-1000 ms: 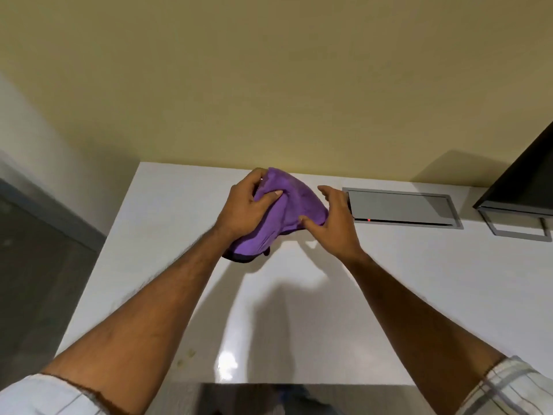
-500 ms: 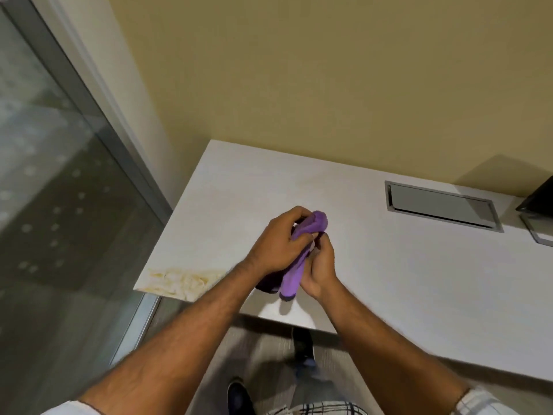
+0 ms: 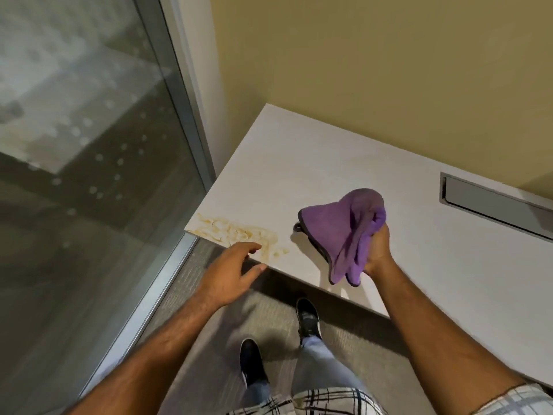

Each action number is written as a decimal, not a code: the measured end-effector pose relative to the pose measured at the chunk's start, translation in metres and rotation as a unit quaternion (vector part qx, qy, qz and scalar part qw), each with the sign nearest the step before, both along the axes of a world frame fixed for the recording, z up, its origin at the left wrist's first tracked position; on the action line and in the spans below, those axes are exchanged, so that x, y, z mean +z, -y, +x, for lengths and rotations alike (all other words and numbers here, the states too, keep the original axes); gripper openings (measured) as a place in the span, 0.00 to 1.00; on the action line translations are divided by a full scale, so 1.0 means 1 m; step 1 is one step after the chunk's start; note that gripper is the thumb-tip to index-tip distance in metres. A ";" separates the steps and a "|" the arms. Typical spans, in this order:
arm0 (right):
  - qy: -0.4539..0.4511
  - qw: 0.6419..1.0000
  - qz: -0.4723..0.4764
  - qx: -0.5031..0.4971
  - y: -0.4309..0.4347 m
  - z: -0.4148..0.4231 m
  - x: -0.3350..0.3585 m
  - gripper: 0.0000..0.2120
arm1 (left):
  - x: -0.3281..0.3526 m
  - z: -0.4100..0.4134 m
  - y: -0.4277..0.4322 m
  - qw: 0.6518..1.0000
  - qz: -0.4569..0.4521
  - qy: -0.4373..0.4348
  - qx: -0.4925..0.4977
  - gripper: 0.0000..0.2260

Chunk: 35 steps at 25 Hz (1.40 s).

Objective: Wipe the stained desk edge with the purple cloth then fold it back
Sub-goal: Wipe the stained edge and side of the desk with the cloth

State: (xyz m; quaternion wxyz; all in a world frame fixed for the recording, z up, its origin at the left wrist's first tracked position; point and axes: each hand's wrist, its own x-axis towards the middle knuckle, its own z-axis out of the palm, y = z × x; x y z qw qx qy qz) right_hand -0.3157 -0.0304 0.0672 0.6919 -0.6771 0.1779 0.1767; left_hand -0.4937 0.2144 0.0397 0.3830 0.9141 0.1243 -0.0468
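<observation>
Wipe not started: stain (image 3: 239, 233) intact at desk (image 3: 299, 163) corner. Right hand (image 3: 377, 250) clamps bunched purple cloth (image 3: 347, 232) just right of stain. Left hand (image 3: 229, 272) open, empty, at desk edge beside stain. Fold pending.

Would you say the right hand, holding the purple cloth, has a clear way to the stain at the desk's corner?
Probably yes. The right hand grips the purple cloth over bare desk, just right of the stain. Only the left hand, resting at the edge beside the stain, might crowd it.
</observation>
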 end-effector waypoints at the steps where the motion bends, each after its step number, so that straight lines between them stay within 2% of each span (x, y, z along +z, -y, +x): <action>1: 0.037 0.999 -0.009 0.036 0.000 0.004 -0.004 0.08 | -0.011 -0.010 -0.011 0.999 0.029 -0.022 0.013 0.23; 3: 0.130 0.982 -0.082 0.114 -0.006 0.006 -0.015 0.13 | -0.027 -0.022 -0.027 0.996 0.070 -0.055 0.029 0.25; 5: 0.202 0.942 -0.189 0.188 -0.014 0.002 -0.027 0.22 | -0.037 -0.026 -0.037 0.991 0.097 -0.083 0.036 0.28; 8: 0.268 0.845 -0.312 0.341 -0.032 -0.007 -0.060 0.27 | -0.050 -0.024 -0.049 0.985 0.120 -0.113 0.048 0.30; 11: 0.295 0.746 -0.382 0.458 -0.056 -0.014 -0.087 0.29 | -0.062 -0.020 -0.058 0.983 0.120 -0.119 0.067 0.29; 17: 0.342 0.575 -0.543 0.508 -0.095 -0.022 -0.122 0.40 | -0.078 -0.026 -0.069 0.981 0.099 -0.127 0.105 0.29; 22: 0.356 0.514 -0.562 0.542 -0.112 -0.044 -0.143 0.42 | -0.085 -0.042 -0.070 0.977 0.156 -0.095 0.110 0.36; 25: 0.390 0.462 -0.547 0.579 -0.092 -0.050 -0.145 0.40 | -0.089 -0.042 -0.072 0.972 0.154 -0.115 0.136 0.32; 26: 0.395 0.467 -0.538 0.579 -0.081 -0.045 -0.143 0.38 | -0.089 -0.042 -0.073 0.972 0.150 -0.113 0.141 0.31; 27: 0.391 0.491 -0.539 0.562 -0.072 -0.038 -0.140 0.36 | -0.088 -0.042 -0.074 0.972 0.147 -0.109 0.146 0.32; 31: 0.263 0.664 -0.587 0.382 -0.081 -0.014 -0.136 0.40 | -0.086 -0.045 -0.076 0.971 0.148 -0.094 0.160 0.38; 32: 0.255 0.676 -0.582 0.373 -0.096 -0.014 -0.137 0.42 | -0.087 -0.046 -0.076 0.971 0.152 -0.087 0.161 0.38; 33: 0.271 0.662 -0.578 0.392 -0.112 -0.019 -0.137 0.42 | -0.088 -0.046 -0.076 0.971 0.156 -0.081 0.161 0.38; 35: 0.328 0.594 -0.557 0.478 -0.130 -0.037 -0.140 0.39 | -0.088 -0.048 -0.075 0.972 0.157 -0.079 0.158 0.37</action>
